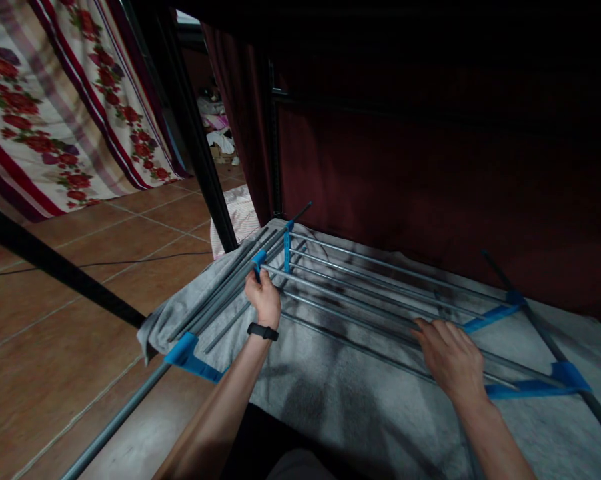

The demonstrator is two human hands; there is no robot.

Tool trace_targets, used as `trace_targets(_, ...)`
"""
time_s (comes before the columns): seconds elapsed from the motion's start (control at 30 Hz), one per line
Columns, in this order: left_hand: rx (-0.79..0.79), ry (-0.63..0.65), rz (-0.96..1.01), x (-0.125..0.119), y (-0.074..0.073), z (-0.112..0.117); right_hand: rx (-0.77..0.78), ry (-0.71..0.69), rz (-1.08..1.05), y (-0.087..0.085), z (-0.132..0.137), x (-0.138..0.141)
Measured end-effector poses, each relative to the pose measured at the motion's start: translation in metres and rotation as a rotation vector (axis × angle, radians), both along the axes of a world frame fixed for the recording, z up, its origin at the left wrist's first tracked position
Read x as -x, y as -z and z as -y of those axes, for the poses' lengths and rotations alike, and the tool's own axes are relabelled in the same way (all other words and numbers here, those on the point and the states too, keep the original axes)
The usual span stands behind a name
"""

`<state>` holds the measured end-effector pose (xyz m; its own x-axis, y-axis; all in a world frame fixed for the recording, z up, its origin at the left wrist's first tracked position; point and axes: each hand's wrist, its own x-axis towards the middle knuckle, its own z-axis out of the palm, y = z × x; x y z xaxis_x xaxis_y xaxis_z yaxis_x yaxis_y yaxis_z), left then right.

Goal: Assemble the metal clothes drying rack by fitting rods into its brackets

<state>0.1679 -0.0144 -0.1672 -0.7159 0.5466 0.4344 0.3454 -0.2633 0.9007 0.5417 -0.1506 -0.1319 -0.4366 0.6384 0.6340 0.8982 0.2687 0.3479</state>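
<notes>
Tiled floor (pixel 80 280), grey cloth (pixel 360 400) spread over it, drying rack (pixel 360 280) lying flat on that. Left hand (pixel 263 297) is closed round a rod by a blue joint (pixel 259 259), and right hand (pixel 450 357) lies over the rods, can't tell if it's gripping. I'd keep fingers clear of the hinges.

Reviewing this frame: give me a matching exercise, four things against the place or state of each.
Things:
1. left hand
2. right hand
3. floral cloth
4. grey blanket

Places or states:
A. spread on the floor under the rack
B. hanging at the upper left
C. closed on a rack rod beside a blue joint
D. lying flat across the rack's rods

Pairs: 1-C, 2-D, 3-B, 4-A.
</notes>
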Motion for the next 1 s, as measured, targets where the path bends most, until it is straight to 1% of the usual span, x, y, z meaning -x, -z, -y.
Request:
trace_targets(0.17, -0.008, 0.035, -0.004, -0.0008, -0.0003, 0.0009, 0.005, -0.015, 0.007, 0.0008, 0.0008, -0.0004)
trace_targets(0.47, 0.045, 0.037, 0.008, -0.0005, -0.0028, 0.0042, 0.006, -0.03, 0.01, -0.0003, -0.0007, -0.002)
trace_targets(1.0, -0.006, 0.05, 0.045, -0.0023, -0.0053, 0.0047, 0.026, -0.018, -0.002, -0.001, -0.0005, -0.0041)
